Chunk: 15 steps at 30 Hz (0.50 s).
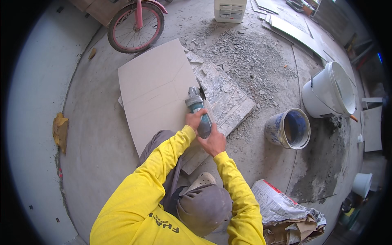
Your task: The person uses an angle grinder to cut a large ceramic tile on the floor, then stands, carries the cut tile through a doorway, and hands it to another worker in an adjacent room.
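A teal angle grinder (193, 99) with a dark disc rests over the right edge of a large pale tile (151, 90). My left hand (195, 120) grips the upper part of the grinder's body, and my right hand (212, 142) holds it lower down, near the rear. The tile shows faint drawn lines and lies on a scored, broken board (226, 96) littered with pale chips. My yellow sleeves come up from the lower edge, with my bent knee and a clog below the hands.
A pink bicycle (139, 22) and white jerrycan (228, 12) stand at the top. A small bucket (277, 128) and large white bucket (322, 94) are right, a torn sack (277, 200) lower right, leaning boards (292, 32) upper right, cardboard scrap (60, 130) left by the wall.
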Each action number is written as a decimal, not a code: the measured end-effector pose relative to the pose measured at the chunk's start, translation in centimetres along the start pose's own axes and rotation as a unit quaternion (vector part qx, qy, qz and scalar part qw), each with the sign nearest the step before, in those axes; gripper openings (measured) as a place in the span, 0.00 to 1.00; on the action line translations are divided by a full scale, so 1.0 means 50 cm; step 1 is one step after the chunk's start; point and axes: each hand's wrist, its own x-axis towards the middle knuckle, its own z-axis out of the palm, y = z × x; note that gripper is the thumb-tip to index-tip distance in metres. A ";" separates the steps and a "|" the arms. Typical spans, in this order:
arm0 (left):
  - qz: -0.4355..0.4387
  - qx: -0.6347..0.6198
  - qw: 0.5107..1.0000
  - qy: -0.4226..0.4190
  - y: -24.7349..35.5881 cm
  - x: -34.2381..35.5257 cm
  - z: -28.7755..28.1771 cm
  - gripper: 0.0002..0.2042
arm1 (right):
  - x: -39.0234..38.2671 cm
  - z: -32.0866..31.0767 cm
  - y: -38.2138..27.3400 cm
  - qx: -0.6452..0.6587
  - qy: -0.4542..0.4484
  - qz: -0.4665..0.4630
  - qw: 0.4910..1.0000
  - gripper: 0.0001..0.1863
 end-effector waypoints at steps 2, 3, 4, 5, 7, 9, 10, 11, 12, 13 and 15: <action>0.004 -0.001 1.000 0.000 -0.003 -0.004 0.001 0.15 | -0.004 0.000 0.002 -0.006 0.004 0.000 1.000 0.39; 0.005 0.000 1.000 -0.001 -0.004 -0.006 0.001 0.15 | -0.006 -0.001 0.002 -0.005 0.005 0.000 1.000 0.39; 0.008 0.000 1.000 -0.002 -0.005 -0.007 0.001 0.15 | -0.008 -0.001 0.002 -0.004 0.006 0.002 1.000 0.39; 0.009 0.000 1.000 -0.003 -0.006 -0.008 0.001 0.15 | -0.010 -0.001 0.001 -0.004 0.003 0.007 1.000 0.39; 0.005 0.001 1.000 -0.002 -0.007 -0.010 0.000 0.15 | -0.013 -0.003 -0.001 -0.002 0.010 -0.002 1.000 0.39; 0.005 0.004 1.000 -0.003 -0.008 -0.012 0.000 0.15 | -0.015 -0.005 -0.002 0.001 0.003 0.003 1.000 0.37; 0.006 0.006 1.000 -0.004 -0.008 -0.012 0.000 0.15 | -0.016 -0.005 -0.002 0.004 -0.005 0.012 1.000 0.36; 0.002 0.005 1.000 -0.002 -0.009 -0.013 0.000 0.15 | -0.016 -0.006 -0.002 0.006 -0.013 0.020 1.000 0.35; 0.007 0.005 1.000 -0.004 -0.010 -0.012 -0.001 0.15 | -0.016 -0.005 -0.002 0.006 -0.009 0.017 1.000 0.36; 0.005 0.002 1.000 -0.002 -0.010 -0.011 -0.001 0.15 | -0.015 -0.004 -0.002 0.005 -0.004 0.014 1.000 0.37; 0.002 -0.001 1.000 -0.001 -0.010 -0.007 -0.002 0.15 | -0.011 -0.002 -0.002 0.006 0.001 0.011 1.000 0.38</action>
